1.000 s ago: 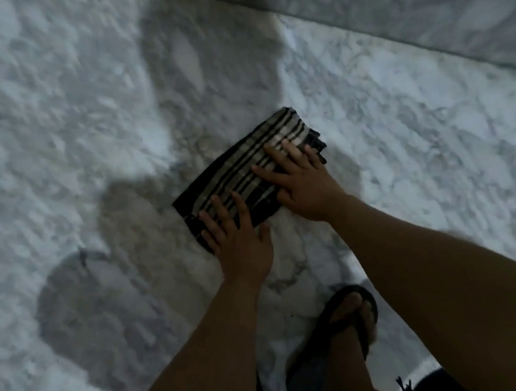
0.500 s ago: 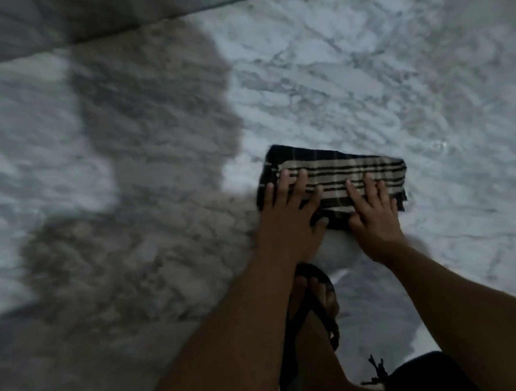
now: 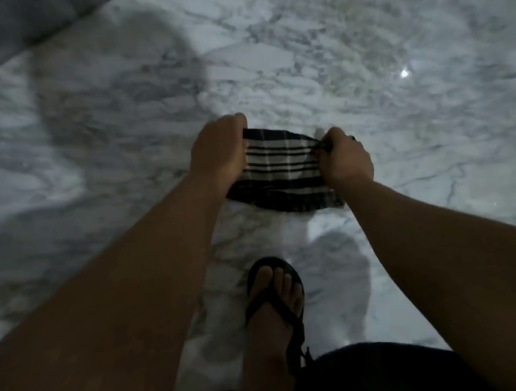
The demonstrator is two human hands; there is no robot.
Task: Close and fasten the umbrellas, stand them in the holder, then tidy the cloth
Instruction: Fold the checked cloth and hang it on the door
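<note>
A folded cloth [image 3: 282, 169], dark with pale stripes, hangs stretched between both my hands just above the marble floor. My left hand [image 3: 217, 151] grips its left end, fingers curled over the top edge. My right hand [image 3: 345, 156] pinches and grips the right end, where the fabric bunches. The cloth's lower edge droops toward me. No umbrella or holder is in view.
White-grey marble floor [image 3: 363, 53] spreads all around, with a darker step or wall base [image 3: 14, 29] at the top left. My foot in a black sandal [image 3: 275, 297] stands just below the cloth. Dark shadows fall across the left.
Both hands lay flat on the folded cloth on the floor before. Now they grip its two ends and have raised it off the floor. The view has swung round.
</note>
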